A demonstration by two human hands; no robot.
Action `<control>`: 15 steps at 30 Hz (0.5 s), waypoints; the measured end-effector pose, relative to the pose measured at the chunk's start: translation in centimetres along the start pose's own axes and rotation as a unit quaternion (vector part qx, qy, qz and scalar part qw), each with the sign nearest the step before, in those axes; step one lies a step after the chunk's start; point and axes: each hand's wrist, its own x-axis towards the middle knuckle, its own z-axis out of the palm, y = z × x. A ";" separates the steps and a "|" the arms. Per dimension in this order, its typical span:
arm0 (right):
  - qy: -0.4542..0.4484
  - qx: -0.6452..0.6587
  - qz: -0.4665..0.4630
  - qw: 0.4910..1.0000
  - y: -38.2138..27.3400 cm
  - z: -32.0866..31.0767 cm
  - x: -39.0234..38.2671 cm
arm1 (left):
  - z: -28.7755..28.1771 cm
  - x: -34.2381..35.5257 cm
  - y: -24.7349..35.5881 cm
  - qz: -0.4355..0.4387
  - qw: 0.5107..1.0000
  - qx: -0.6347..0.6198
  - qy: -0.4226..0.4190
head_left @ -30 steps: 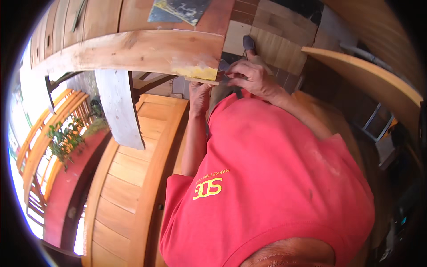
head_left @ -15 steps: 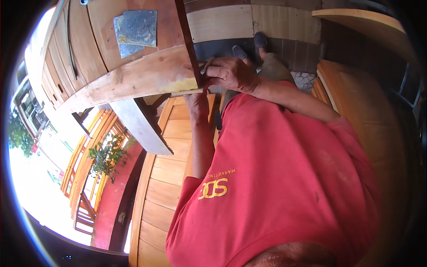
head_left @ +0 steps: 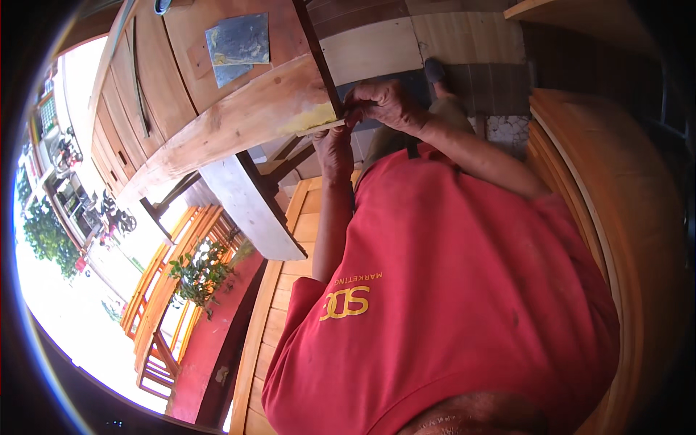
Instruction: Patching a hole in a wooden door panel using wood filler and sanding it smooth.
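Parked motorcycles (head_left: 117, 217) stand in a bright street at nine o'clock. At eight o'clock come an orange slatted wooden bench (head_left: 161, 290) and a green leafy plant (head_left: 196, 279) beside a red flat-topped ledge (head_left: 206, 355). From ten to eleven o'clock spreads a brown wooden table with a plank top (head_left: 170, 80), a long thin dark strip (head_left: 138, 80) lying on it. Nearer its right end rest two overlapping grey rectangular sheets (head_left: 239, 40), smeared with a pale substance. A whitish flat board (head_left: 250, 210) slants down below the table at nine o'clock.

The table's pale wooden edge board (head_left: 232, 123) runs to a corner near twelve o'clock, where a yellow smeared patch (head_left: 313, 116) covers its end. Under this patch sits a thin light wooden slat (head_left: 319, 130). The left hand (head_left: 333, 154) is just below at twelve o'clock, raised against the slat; its fingers are partly hidden, so whether it grips cannot be told. The right hand (head_left: 388, 105), slightly past twelve, bends its fingers toward the same corner; what they pinch, if anything, is unclear. A dark shoe (head_left: 435, 70) shows at one o'clock, and a curved orange-brown wooden panel (head_left: 616, 196) fills three o'clock.
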 end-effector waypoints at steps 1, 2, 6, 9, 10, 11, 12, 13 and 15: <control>0.003 0.035 0.021 0.999 0.3 0.2 0.0 | 0.0 0.1 0.1 0.002 1.000 0.000 -0.015; 0.005 0.069 0.043 0.997 0.2 0.3 -0.1 | -0.3 0.2 -0.1 0.004 1.000 0.000 -0.030; 0.016 0.042 0.037 0.998 -1.0 0.4 -0.3 | -1.4 0.4 -0.2 0.001 0.998 0.013 -0.063; 0.017 0.049 0.063 0.997 -1.0 0.5 -0.4 | -1.1 0.4 0.1 -0.009 0.997 0.016 -0.077; 0.018 0.046 0.061 0.997 -1.1 0.3 -0.6 | -0.7 0.4 0.1 -0.007 0.997 0.015 -0.080; 0.019 0.037 0.067 0.997 -1.6 0.2 -0.5 | -0.5 0.5 0.0 0.002 0.997 0.012 -0.071; 0.019 0.027 0.073 0.997 -2.0 0.2 -0.5 | -0.5 0.6 0.0 0.011 0.998 0.008 -0.061; 0.017 0.025 0.071 0.997 -2.1 0.3 -0.4 | -0.5 0.7 0.1 0.014 0.998 0.006 -0.062; 0.017 0.033 0.082 0.996 -2.2 0.2 -0.5 | -0.7 0.8 0.0 0.004 0.997 -0.002 -0.075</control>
